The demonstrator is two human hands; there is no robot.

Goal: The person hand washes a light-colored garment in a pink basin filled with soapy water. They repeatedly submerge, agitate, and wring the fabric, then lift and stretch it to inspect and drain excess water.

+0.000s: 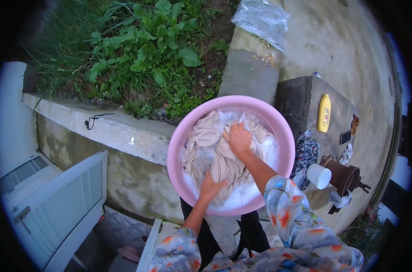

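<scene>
A round pink plastic basin (174, 159) sits in front of me, holding beige fabric (206, 131) in sudsy water. White foam (271, 153) gathers along the basin's right and lower inside. My right hand (240, 138) grips a bunched part of the wet cloth near the basin's middle, its fingertips partly hidden by fabric and suds. Lower and to the left, my left hand (211, 187) lies against the cloth with the thumb spread towards the right. Some of its fingers are hidden, so its hold on the fabric is unclear.
Right of the basin, a concrete block (308, 98) carries a yellow bottle (324, 114), a phone (345, 137) and crumpled patterned cloth (307, 153). A white plastic tub (319, 176) stands by a rusty metal cylinder (342, 176). Leafy plants (151, 51) grow behind a low concrete wall (117, 136); an open door (59, 204) is lower left.
</scene>
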